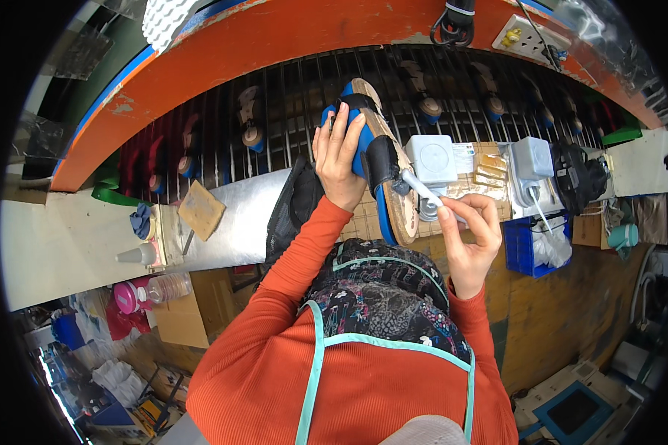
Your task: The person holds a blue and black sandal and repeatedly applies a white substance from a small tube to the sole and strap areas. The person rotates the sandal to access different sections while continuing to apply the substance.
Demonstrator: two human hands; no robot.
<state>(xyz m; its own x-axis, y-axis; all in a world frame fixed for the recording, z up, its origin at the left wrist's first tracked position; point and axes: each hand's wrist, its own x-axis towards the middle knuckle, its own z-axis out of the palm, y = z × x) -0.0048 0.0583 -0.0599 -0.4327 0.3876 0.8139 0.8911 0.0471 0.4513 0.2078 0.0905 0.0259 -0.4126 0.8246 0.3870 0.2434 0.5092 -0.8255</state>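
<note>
A sandal (384, 159) with black straps, a tan underside and blue along its side is tilted up in front of me. My left hand (339, 159) grips it, its fingers spread over the blue side and a black strap. Between the fingertips of my right hand (470, 241) is a white-handled brush (421, 187). The brush's dark tip touches the sandal's edge near the lower strap. Just beyond the brush stands a pale grey pot (432, 157).
A second grey pot (531, 158) with a white stick stands right, by a black bag (574, 179). Behind, a rack of metal bars (297, 111) carries several shoes under an orange beam (274, 33). A blue crate (523, 248) hangs below. Left lies a tan block (201, 211).
</note>
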